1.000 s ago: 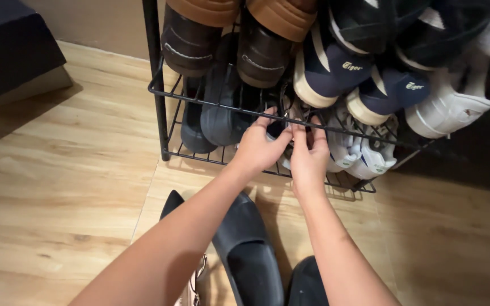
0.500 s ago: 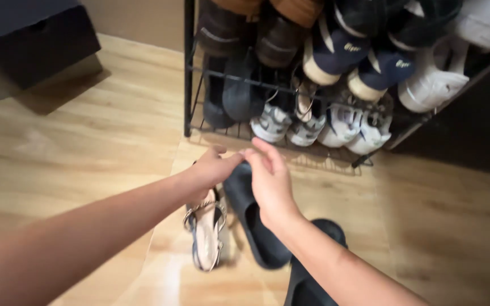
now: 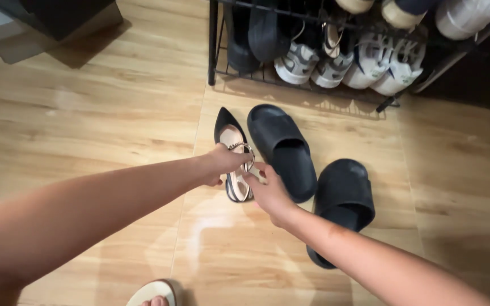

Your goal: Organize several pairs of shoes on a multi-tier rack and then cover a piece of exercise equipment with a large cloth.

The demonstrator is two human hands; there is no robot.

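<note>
L hand has fingers curled on the ankle strap of the pointed slingback shoe, which lies flat on the wood floor by the rack. R hand has fingers pinched at its heel strap. I'd call it light: stiff sole, floppy straps, so take the sole edge or heel instead. Black slides sit just to the right, touching or not I can't tell.

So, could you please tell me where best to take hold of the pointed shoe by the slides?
Probably by its heel strap, from above at the near end. The pointed shoe lies flat, toe toward the rack, and the left hand and right hand already meet at the strap.
</note>
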